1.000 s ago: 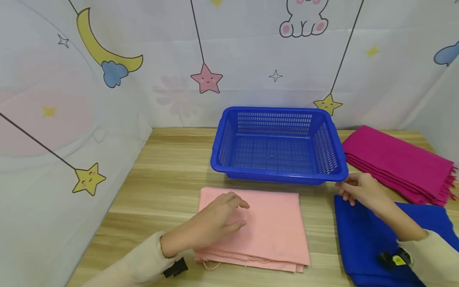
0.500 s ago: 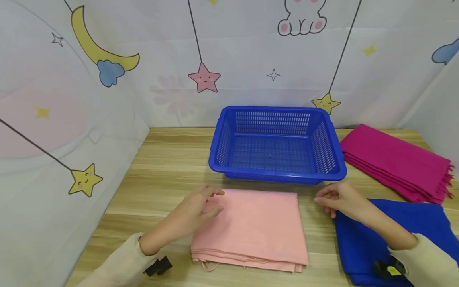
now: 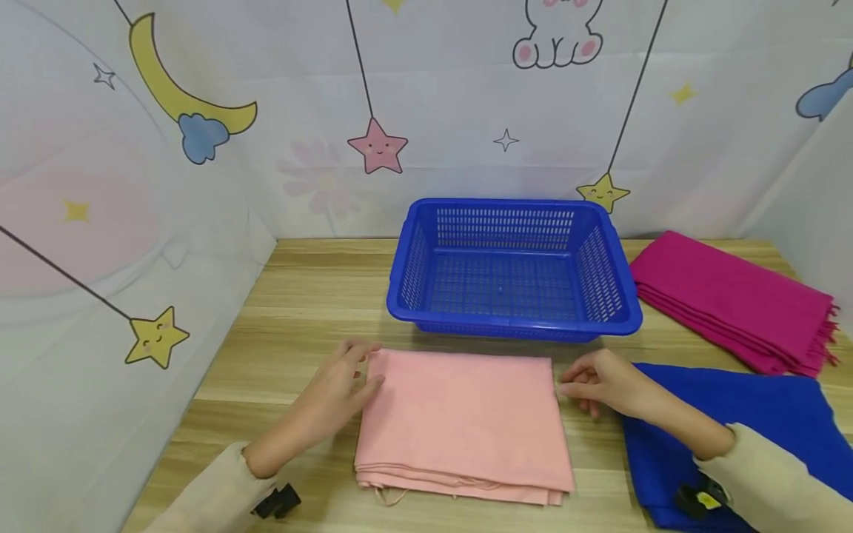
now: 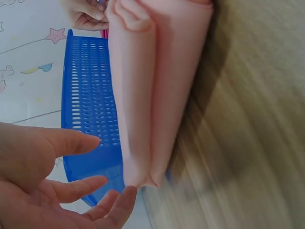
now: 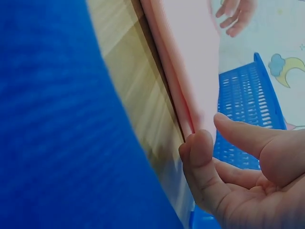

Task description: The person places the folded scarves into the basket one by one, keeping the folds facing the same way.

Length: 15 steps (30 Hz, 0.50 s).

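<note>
A folded pale pink cloth [image 3: 460,422] lies flat on the table, its layered edge toward me. My left hand [image 3: 326,396] is at its far left corner, thumb and fingers spread apart; in the left wrist view the fingertips [image 4: 125,200] come right up to the corner of the fold. Across the cloth, my right hand [image 3: 609,381] stands beside the upper right edge. Its fingers are bent, with a gap between thumb and fingertips [image 5: 201,145] near the cloth's corner in the right wrist view. Neither hand holds anything.
Behind the pink cloth stands a blue plastic basket [image 3: 513,326] with nothing in it. A folded blue cloth [image 3: 753,400] lies under my right forearm, and a folded magenta cloth [image 3: 733,303] with fringe lies farther back. A printed fabric backdrop [image 3: 453,96] borders the wooden table [image 3: 300,311].
My left hand has moved left from over the pink cloth to its left corner. My right hand has come left from above the blue cloth to the pink cloth's right edge.
</note>
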Tool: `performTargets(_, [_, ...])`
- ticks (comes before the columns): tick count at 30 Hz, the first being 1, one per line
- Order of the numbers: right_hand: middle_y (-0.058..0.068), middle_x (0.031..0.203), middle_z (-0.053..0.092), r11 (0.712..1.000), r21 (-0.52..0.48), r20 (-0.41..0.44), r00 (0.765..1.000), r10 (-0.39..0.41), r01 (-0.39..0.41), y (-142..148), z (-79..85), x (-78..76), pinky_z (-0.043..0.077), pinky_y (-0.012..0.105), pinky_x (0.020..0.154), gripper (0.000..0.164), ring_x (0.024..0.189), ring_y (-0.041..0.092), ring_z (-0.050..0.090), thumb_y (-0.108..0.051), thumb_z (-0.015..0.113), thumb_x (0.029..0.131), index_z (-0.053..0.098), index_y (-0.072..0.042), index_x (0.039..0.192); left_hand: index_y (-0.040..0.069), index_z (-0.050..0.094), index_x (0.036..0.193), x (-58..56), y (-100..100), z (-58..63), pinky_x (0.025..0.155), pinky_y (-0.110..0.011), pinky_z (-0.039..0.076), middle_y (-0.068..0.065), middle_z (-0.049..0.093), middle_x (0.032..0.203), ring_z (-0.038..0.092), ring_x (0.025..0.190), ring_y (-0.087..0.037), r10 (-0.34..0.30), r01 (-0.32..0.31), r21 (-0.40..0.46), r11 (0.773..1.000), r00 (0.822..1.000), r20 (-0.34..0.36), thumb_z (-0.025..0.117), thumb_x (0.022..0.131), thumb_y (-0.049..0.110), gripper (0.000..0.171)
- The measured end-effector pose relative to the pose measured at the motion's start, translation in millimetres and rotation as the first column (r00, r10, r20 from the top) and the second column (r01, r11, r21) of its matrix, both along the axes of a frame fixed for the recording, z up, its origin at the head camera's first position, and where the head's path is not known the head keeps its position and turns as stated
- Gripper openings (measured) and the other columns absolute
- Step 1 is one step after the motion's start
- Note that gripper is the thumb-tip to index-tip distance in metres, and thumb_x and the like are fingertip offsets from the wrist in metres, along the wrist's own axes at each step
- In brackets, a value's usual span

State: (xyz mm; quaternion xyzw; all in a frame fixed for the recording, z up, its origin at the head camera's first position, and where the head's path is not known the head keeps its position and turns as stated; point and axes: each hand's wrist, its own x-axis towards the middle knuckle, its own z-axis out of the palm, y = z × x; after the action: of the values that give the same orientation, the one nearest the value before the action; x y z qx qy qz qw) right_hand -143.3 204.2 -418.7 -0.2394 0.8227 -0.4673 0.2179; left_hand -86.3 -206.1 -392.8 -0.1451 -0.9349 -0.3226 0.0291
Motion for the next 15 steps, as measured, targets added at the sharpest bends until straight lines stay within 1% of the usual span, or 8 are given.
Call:
performTargets(4, [0.008, 0.066, 0.066, 1.000, -0.011, 0.033, 0.999, -0.004, 0.005, -5, -2.4, 0.5, 0.054, 0.032, 0.048, 0.027, 0.049, 0.018, 0.061, -0.007, 0.071, 0.093, 0.065, 0.017, 0.103, -0.009, 0.055, 0.133, -0.5, -5, -2.4, 0.079, -0.038, 0.058, -0.025, 0.053, 0.121, 0.061, 0.100, -0.035, 0.045, -0.046, 0.015, 0.999, 0.997, 0.063, 0.070, 0.092, 0.007, 0.046])
performTargets(6, [0.008, 0.066, 0.066, 1.000, -0.009, 0.064, 0.998, -0.011, 0.012, -8, -3.2, 1.3, 0.054, 0.032, 0.049, 0.027, 0.050, 0.019, 0.062, -0.008, 0.071, 0.093, 0.066, 0.016, 0.104, -0.010, 0.054, 0.134, -1.2, -6, -3.9, 0.079, -0.037, 0.058, -0.025, 0.054, 0.118, 0.063, 0.098, -0.033, 0.067, -0.070, 0.026, 0.997, 0.992, 0.106, 0.070, 0.093, 0.007, 0.047])
performTargets(8, [0.008, 0.066, 0.065, 1.000, -0.008, 0.094, 0.995, -0.017, 0.018, -10, -3.1, 1.9, 0.054, 0.032, 0.049, 0.025, 0.050, 0.021, 0.062, -0.008, 0.070, 0.094, 0.066, 0.015, 0.103, -0.011, 0.053, 0.133, -1.9, -7, -5.6, 0.078, -0.035, 0.058, -0.024, 0.057, 0.114, 0.064, 0.094, -0.031, 0.080, -0.085, 0.034, 0.996, 0.988, 0.132, 0.070, 0.093, 0.007, 0.047])
performTargets(11, [0.009, 0.066, 0.065, 0.999, -0.017, 0.128, 0.991, -0.026, 0.028, -12, -2.9, 2.9, 0.054, 0.034, 0.047, 0.023, 0.050, 0.022, 0.061, -0.008, 0.069, 0.094, 0.066, 0.014, 0.101, -0.014, 0.052, 0.133, -3.8, -7, -10.2, 0.077, -0.032, 0.058, -0.021, 0.062, 0.110, 0.066, 0.092, -0.027, 0.067, -0.078, 0.062, 0.995, 0.985, 0.157, 0.070, 0.092, 0.004, 0.048])
performTargets(15, [0.010, 0.063, 0.063, 0.999, -0.042, 0.153, 0.988, -0.014, 0.020, -15, -3.0, 4.0, 0.054, 0.035, 0.045, 0.018, 0.047, 0.018, 0.060, -0.005, 0.069, 0.094, 0.065, 0.012, 0.094, -0.017, 0.052, 0.131, -4.3, -8, -15.6, 0.076, -0.030, 0.058, -0.018, 0.067, 0.103, 0.068, 0.088, -0.023, 0.053, -0.069, 0.091, 0.993, 0.983, 0.173, 0.070, 0.092, 0.002, 0.047])
